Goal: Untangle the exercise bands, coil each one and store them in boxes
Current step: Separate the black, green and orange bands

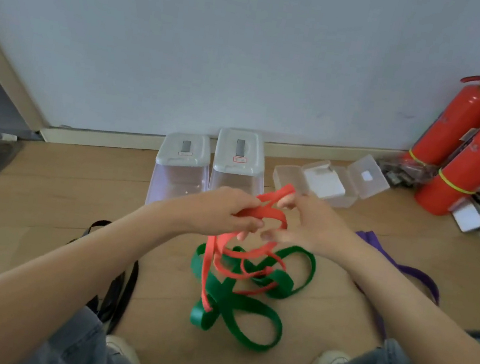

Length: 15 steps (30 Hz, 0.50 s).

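— While the red band is lifted at its far end, where does the rest of it lie?

— It hangs from both hands and trails down toward the near side, looping through the green band, which lies on the wooden floor between the person's knees. The two are plainly not yet apart.

— And the hands?

— The left hand has its fingers curled round a bunch of red loops. The right hand pinches another red loop with thumb and fingertips, the top of that loop poking up past them on the far side. The hands are close together, almost touching, above the tangle.

— So which way must the pull go?

— As I judge it, up and toward the far side. The red band's long run drops from the left hand straight down to the near end of the green one, where it seems caught under a fold. The left hand is the nearer to that strand; the right would steady the gathered loops.

— Where will it be stored?

— Two clear boxes with white lids stand on the far side by the wall, lids on. A smaller open case lies to their right.

— Other bands?

— A black band lies to the left, a purple band to the right, both on the floor, apart from the tangle. Two fire extinguishers stand far right.
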Motion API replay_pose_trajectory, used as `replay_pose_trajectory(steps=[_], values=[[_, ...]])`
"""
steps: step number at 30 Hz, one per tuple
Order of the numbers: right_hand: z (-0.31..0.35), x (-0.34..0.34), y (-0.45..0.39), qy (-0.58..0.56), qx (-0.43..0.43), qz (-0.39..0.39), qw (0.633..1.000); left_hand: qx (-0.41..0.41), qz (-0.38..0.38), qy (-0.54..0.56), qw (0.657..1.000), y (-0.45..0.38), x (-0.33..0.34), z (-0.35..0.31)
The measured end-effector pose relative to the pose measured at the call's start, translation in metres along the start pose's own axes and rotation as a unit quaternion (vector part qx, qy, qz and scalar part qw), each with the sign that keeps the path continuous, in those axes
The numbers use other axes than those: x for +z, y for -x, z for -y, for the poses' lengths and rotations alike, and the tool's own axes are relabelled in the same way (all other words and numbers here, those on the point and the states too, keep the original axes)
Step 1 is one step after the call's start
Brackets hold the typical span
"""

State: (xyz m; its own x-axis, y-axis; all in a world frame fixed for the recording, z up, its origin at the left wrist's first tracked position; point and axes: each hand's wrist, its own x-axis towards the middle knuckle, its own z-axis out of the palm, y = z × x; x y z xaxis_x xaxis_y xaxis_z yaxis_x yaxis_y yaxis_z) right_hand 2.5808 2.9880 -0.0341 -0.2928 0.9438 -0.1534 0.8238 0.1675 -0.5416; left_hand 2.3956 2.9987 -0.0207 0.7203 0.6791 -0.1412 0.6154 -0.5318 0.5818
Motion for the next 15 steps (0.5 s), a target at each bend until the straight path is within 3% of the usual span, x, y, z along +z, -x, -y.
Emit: replay_pose_trajectory(steps=[4, 9, 12, 15], values=[[0.0, -0.011, 0.008, 0.095, 0.056, -0.05, 0.993, -0.018, 0.037, -0.024, 0.999, 0.005, 0.007, -0.001], [0.004, -0.002, 0.018, 0.074, -0.064, 0.144, 0.985, -0.003, 0.071, 0.003, 0.997, 0.003, 0.022, 0.001], [0.007, -0.009, 0.022, -0.144, -0.059, 0.168, 0.973, -0.02, 0.001, 0.06, 0.998, -0.001, 0.028, 0.018], [0.011, -0.025, 0.027, -0.431, -0.11, 0.067, 0.893, -0.048, 0.016, 0.137, 0.989, 0.004, 0.049, 0.035]])
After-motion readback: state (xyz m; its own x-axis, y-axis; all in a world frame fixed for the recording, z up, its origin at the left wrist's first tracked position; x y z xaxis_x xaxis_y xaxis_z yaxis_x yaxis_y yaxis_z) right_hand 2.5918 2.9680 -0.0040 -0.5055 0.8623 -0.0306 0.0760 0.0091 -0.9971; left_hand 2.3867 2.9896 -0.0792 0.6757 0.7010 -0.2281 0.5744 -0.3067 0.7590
